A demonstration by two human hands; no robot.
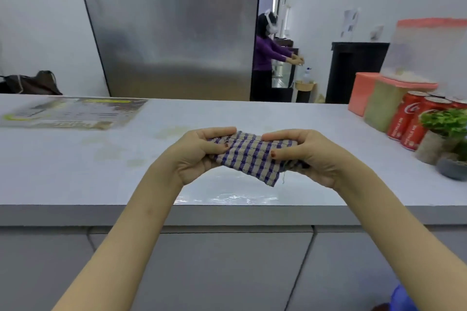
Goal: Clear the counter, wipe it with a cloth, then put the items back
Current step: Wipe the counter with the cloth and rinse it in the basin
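Observation:
A blue-and-beige checked cloth (249, 156) is held just above the middle of the grey counter (101, 164). My left hand (199, 154) grips its left end and my right hand (305, 156) grips its right end, thumbs on top. One corner of the cloth hangs down toward me. At the counter's right end stand red soda cans (409, 118), a small potted plant (442, 131), and pink-lidded storage containers (386, 106). A laminated sheet (73, 112) lies flat at the back left.
A dark bag (30, 84) sits at the far left behind the counter. A steel fridge (171, 28) stands behind it. A person in purple (267, 58) stands in the doorway beyond. The counter's front edge shines wet near me.

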